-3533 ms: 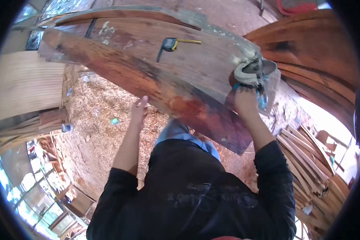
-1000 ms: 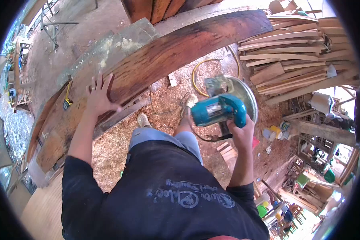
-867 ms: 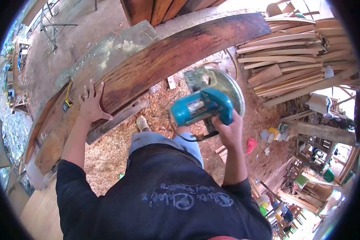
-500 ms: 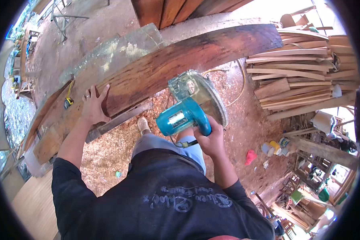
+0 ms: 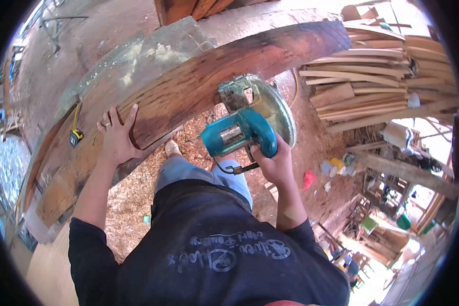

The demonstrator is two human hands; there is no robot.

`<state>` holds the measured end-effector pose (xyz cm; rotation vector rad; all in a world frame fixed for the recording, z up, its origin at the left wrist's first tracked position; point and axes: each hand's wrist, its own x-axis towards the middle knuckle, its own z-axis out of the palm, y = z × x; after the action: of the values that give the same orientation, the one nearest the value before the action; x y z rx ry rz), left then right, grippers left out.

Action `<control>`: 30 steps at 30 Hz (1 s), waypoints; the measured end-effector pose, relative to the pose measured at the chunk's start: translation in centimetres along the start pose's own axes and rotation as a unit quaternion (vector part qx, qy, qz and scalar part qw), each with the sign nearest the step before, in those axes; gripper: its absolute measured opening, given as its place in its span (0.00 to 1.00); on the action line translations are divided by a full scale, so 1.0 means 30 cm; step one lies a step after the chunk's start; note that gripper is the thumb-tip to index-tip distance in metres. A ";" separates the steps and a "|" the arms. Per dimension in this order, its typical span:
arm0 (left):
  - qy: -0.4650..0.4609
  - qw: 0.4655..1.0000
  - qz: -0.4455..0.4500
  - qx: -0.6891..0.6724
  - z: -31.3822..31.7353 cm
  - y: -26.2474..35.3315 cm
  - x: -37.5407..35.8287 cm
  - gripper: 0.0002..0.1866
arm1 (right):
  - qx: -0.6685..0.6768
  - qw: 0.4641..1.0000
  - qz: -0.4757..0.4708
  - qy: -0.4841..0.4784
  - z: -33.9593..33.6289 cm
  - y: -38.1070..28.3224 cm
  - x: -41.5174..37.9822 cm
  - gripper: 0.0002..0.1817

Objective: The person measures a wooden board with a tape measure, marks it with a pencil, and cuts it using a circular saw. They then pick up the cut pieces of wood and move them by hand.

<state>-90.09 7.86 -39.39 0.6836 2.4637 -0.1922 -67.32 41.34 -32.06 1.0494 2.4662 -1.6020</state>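
Observation:
A long curved reddish-brown plank (image 5: pixel 188 86) lies across the work surface. My left hand (image 5: pixel 118 135) rests on its near part with fingers spread, pressing on the wood and holding nothing. My right hand (image 5: pixel 274 162) is wrapped round the rear handle of a teal circular saw (image 5: pixel 234 133). The saw's metal base touches the near edge of the plank, and its round guard (image 5: pixel 280 109) faces right. A yellow and black tape measure (image 5: pixel 75 136) lies to the left of my left hand, its tape partly out.
Curved wooden strips are stacked (image 5: pixel 362 81) at the right. Wood shavings (image 5: pixel 132 204) cover the ground round my feet. Small containers (image 5: pixel 336 166) and a red scrap (image 5: pixel 309 179) lie at the right. Reddish boards (image 5: pixel 194 7) stand at the top.
My right hand and the saw appear slightly further right, with the saw's base now against the plank's edge. The whole view has shifted a little. My left hand stays on the plank.

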 end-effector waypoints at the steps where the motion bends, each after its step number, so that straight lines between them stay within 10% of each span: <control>1: 0.003 1.000 0.001 0.001 0.001 -0.003 0.006 0.80 | 0.007 1.000 0.002 0.000 0.017 0.023 -0.004 0.21; 10: -0.049 0.999 -0.011 0.008 -0.027 -0.006 -0.003 0.78 | 0.016 0.998 0.049 -0.020 0.022 0.026 -0.006 0.18; 14: 0.081 0.995 0.045 -0.027 -0.064 0.108 0.012 0.61 | 0.033 0.999 -0.002 -0.010 0.011 0.126 -0.003 0.18; 16: 0.249 0.951 0.153 -0.099 -0.038 0.203 0.101 0.47 | -0.024 1.000 -0.006 -0.006 -0.071 0.097 -0.037 0.17; 18: 0.171 0.922 0.160 -0.308 -0.110 0.366 0.224 0.31 | -0.053 0.998 0.001 -0.017 -0.179 0.117 -0.093 0.17; 20: 0.104 0.912 0.141 -0.371 -0.217 0.556 0.367 0.28 | -0.049 0.998 0.032 -0.010 -0.289 0.187 -0.147 0.18; 24: 0.270 0.912 0.219 -0.219 -0.292 0.836 0.803 0.32 | -0.029 0.987 0.153 0.028 -0.474 0.478 -0.184 0.21; 30: -0.074 0.936 0.152 -0.308 -0.379 1.060 1.057 0.46 | -0.186 0.925 0.324 0.077 -0.642 0.962 -0.233 0.25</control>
<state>-101.79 51.97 -47.38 0.7153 2.0628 0.6025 -39.95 60.56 -43.63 1.7109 2.0315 -0.8457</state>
